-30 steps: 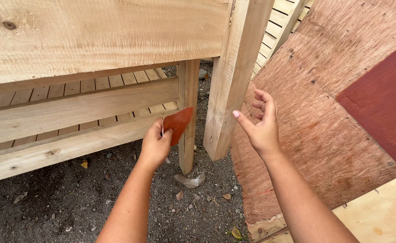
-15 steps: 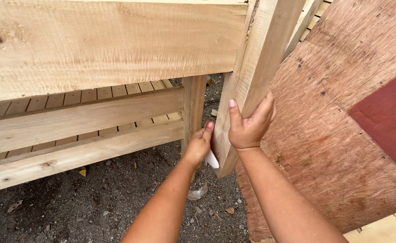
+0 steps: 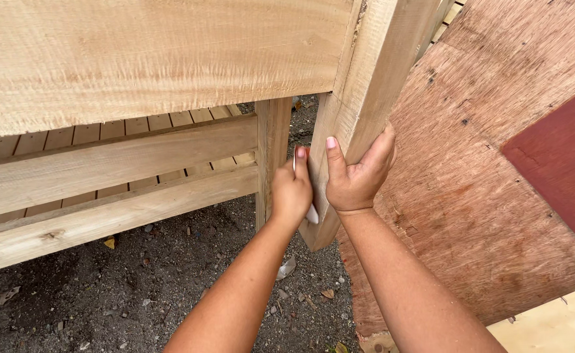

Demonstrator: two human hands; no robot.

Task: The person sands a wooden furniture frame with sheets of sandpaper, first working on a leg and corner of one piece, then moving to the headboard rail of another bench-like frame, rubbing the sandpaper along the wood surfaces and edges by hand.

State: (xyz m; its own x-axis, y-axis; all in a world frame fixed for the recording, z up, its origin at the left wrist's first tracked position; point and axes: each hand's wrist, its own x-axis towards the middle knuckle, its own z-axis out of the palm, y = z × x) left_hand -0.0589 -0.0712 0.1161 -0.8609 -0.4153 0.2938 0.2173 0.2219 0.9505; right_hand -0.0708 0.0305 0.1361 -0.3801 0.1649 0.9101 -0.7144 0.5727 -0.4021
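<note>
Right of both hands leans a reddish plywood sheet (image 3: 477, 196) with a dark red patch. The right hand (image 3: 356, 176) wraps the tilted wooden post (image 3: 359, 98), whose long axis rises up-right. The left hand (image 3: 292, 191) beside it pinches a thin sandpaper sheet (image 3: 310, 212) against the post.

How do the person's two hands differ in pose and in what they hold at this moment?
The right hand wraps open around the wooden post, thumb up on its near face; the left hand is closed in a fist on a thin sheet, pressed to that post. The right hand holds nothing loose; the left grips the sheet. Both meet the same post, side by side.
</note>
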